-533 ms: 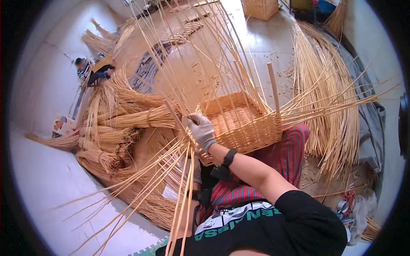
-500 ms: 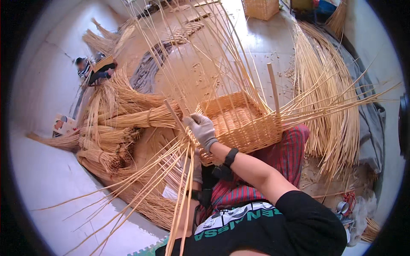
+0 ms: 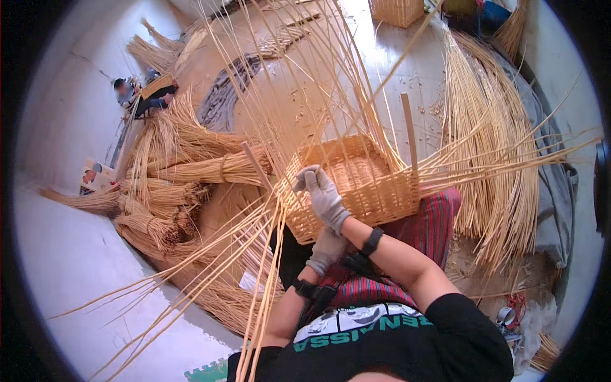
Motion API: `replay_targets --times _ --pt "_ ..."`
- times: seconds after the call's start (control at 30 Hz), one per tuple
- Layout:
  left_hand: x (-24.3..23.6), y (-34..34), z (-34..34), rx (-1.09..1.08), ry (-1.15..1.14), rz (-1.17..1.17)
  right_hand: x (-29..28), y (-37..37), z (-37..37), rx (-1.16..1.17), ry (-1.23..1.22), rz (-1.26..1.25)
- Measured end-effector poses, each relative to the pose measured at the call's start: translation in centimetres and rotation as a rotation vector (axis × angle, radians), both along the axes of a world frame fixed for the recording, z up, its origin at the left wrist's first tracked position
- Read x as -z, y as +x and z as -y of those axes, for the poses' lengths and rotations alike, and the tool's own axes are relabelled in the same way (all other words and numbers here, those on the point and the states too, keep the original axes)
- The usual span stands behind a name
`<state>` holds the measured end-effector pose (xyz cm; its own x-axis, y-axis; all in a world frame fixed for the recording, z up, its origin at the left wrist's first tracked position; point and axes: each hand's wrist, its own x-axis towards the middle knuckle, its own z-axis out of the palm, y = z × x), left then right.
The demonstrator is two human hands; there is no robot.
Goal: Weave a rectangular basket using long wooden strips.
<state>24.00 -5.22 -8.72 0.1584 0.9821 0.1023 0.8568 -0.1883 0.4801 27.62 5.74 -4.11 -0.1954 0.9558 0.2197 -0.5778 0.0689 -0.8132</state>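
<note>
Where basket (image 3: 356, 184) overhangs, left hand (image 3: 326, 249) half-hidden.

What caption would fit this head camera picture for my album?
Gloved right hand on the rim of a half-woven wicker basket, left hand below it, long straw canes fanning out.

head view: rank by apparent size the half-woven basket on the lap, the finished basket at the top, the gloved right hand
1. Half-woven basket, by far the largest.
2. and 3. Right hand and the finished basket look similar; the basket is far off and cut by the rim, so no ranking.
</note>
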Motion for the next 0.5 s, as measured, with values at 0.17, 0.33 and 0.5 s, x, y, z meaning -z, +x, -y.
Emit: replay_targets --times 0.17,0.33,0.5 --pt "-1.6 -8.6 2.7 -0.595 0.023 0.548 -0.9 1.2 -1.0 -0.008 -0.017 -0.034" --pt "-0.5 -12.4 3.0 -0.214 0.238 -0.248 -1.9 -0.7 -0.4 0.003 0.003 -0.063" --pt "-0.5 -10.7 2.5 -0.457 0.087 -0.047 -2.0 -2.3 -0.4 -0.096 0.02 0.038"
